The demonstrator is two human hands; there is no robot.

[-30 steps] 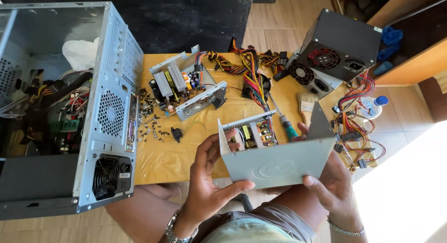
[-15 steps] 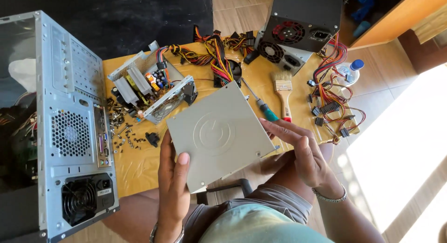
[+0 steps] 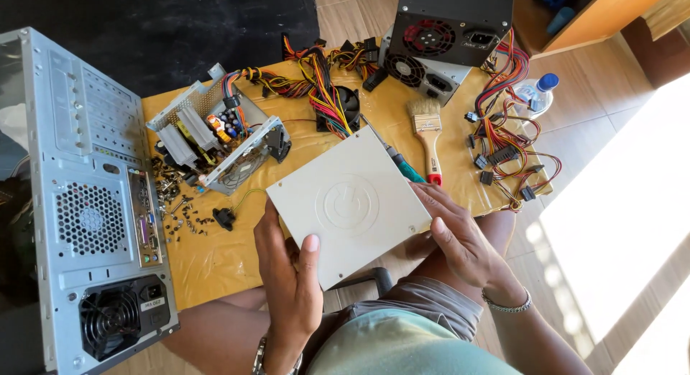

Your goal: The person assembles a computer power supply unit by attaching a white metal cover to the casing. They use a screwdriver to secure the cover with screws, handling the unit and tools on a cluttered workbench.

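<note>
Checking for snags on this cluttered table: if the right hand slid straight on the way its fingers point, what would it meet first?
The right hand points up-left along the grey metal cover panel; beyond it, probably the green-handled screwdriver, though depth is unclear.

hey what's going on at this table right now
A person sits at a yellow-covered table, holding a flat grey metal cover panel in both hands: the left hand grips its near edge, and the right hand supports its right side. On the table lie an opened power supply with its circuit board exposed, two closed power supplies, bundles of coloured cables, a paintbrush, a screwdriver and loose screws. A computer case stands at the left.
</note>
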